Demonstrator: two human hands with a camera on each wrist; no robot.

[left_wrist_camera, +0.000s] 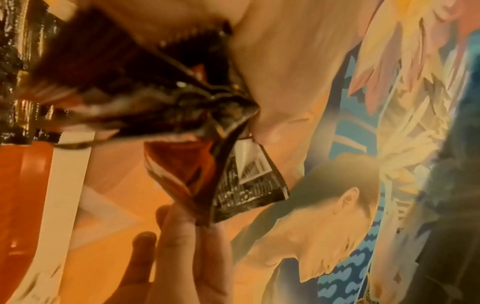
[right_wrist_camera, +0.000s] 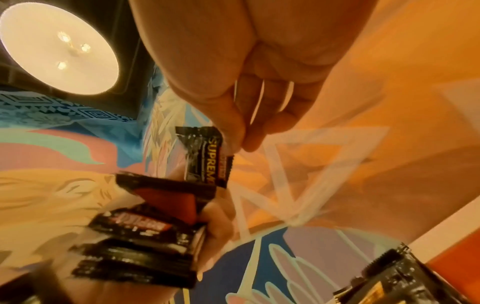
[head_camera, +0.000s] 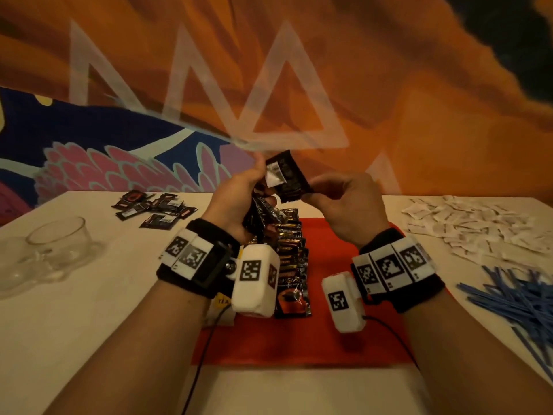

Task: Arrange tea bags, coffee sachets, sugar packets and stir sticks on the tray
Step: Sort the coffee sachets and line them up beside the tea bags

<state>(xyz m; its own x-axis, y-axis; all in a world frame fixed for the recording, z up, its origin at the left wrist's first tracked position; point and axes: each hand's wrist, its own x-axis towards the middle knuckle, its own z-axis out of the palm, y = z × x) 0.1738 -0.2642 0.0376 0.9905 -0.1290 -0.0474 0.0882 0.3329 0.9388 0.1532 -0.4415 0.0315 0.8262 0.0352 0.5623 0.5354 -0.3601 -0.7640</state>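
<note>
My left hand [head_camera: 253, 190] is raised above the red tray [head_camera: 332, 330] and grips a bundle of black coffee sachets [head_camera: 259, 218]. My right hand [head_camera: 309, 193] pinches one corner of a single black sachet [head_camera: 288, 178], held up beside the left thumb. In the right wrist view that single sachet [right_wrist_camera: 205, 157] hangs from my thumb and fingers [right_wrist_camera: 233, 127], above the bundle [right_wrist_camera: 145, 236]. The left wrist view shows the single sachet [left_wrist_camera: 246, 176] between both hands. A row of overlapping coffee sachets [head_camera: 291, 253] lies along the tray's left half.
More black sachets [head_camera: 155, 208] lie scattered at the table's far left. Glass cups [head_camera: 57, 245] stand at the left edge. A pile of white sugar packets [head_camera: 472, 227] and blue stir sticks [head_camera: 517, 299] lie right of the tray. A tea bag [head_camera: 222, 304] peeks out under my left wrist.
</note>
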